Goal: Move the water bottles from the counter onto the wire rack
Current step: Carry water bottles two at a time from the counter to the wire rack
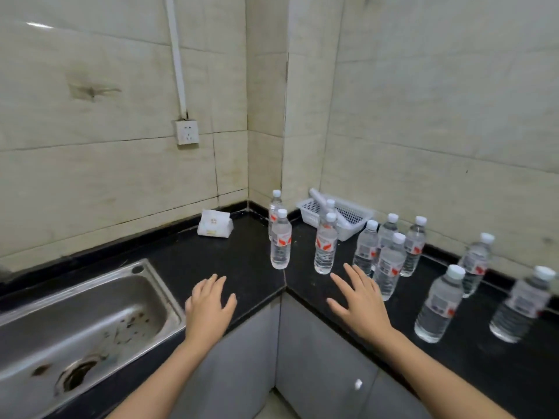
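Observation:
Several clear water bottles with white caps and red-and-white labels stand upright on the black counter (242,261). One bottle (280,240) stands near the corner, another (325,247) just right of it, and a cluster (390,264) runs on along the right-hand counter. My left hand (208,303) hovers open over the counter edge, below and left of the corner bottle. Over the right counter my right hand (360,297) is open with spread fingers, just short of the second bottle. Neither hand touches a bottle. No wire rack is in view.
A steel sink (75,328) is set into the counter at the left. A white tissue pack (214,225) lies near the back wall. A white plastic basket (348,214) sits in the corner behind the bottles. Grey cabinet doors (317,358) are below. A wall socket (187,132) is above.

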{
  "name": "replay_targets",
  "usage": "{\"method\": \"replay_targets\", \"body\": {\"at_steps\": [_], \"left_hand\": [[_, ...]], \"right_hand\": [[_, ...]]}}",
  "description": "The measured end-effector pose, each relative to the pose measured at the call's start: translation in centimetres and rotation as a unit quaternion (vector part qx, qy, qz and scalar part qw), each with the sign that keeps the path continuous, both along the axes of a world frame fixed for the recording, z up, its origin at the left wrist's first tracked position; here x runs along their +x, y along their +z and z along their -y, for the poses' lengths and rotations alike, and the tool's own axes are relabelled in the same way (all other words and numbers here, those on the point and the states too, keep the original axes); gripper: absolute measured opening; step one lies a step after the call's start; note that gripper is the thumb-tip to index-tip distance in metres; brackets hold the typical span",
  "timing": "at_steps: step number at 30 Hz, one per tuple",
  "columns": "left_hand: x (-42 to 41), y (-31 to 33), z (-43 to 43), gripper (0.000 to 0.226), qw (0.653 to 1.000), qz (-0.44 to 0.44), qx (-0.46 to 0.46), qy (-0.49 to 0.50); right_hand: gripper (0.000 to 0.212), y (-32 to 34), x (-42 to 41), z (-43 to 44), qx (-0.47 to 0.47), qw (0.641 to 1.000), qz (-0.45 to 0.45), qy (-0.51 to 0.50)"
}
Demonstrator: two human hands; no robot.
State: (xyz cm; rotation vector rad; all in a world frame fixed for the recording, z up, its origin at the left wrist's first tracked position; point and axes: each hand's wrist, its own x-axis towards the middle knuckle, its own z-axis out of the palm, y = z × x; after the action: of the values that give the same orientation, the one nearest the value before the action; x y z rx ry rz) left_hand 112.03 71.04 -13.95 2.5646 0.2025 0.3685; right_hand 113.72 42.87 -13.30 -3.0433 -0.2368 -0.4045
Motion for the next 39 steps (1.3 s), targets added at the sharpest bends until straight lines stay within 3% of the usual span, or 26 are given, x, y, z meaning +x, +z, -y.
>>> {"method": "replay_targets", "body": {"at_steps": [5,8,12,19,25,32,39], "left_hand": [[8.7,-0.4,3.7,0.048,1.000,-0.007,-0.015,-0.015],[13.1,-0.9,5.2,0.049,1.000,-0.010,-0.019,-0.014],[17.0,-3.0,6.7,0.049,0.999,-0.042,-0.021,-0.013],[22.4,-6.5,8.4,0.053,0.993,-0.108,-0.050,-0.013],[26.8,-8.0,9.5,0.062,0.979,-0.136,-0.149,0.006],[32.1,-8.9,8.2,0.084,0.960,-0.145,-0.238,-0.015],[37.0,-11.4,7.2,0.094,0.927,-0.151,-0.331,-0.094]], "right_hand": [[0.063,-1.7,7.7,2.7,0.079,0.996,-0.033,0.001],[0.077,-2.8,11.8,2.9,0.111,0.994,-0.018,0.002],[0.064,-4.4,15.5,3.4,0.113,0.990,-0.083,-0.003],[0.061,-7.6,19.5,3.5,0.144,0.980,-0.138,-0.030],[0.062,-9.1,22.9,3.2,0.191,0.967,-0.147,-0.076],[0.072,-9.9,27.0,1.5,0.323,0.924,-0.112,-0.169],[0.077,-11.1,29.8,-0.7,0.453,0.850,-0.055,-0.264]]}}
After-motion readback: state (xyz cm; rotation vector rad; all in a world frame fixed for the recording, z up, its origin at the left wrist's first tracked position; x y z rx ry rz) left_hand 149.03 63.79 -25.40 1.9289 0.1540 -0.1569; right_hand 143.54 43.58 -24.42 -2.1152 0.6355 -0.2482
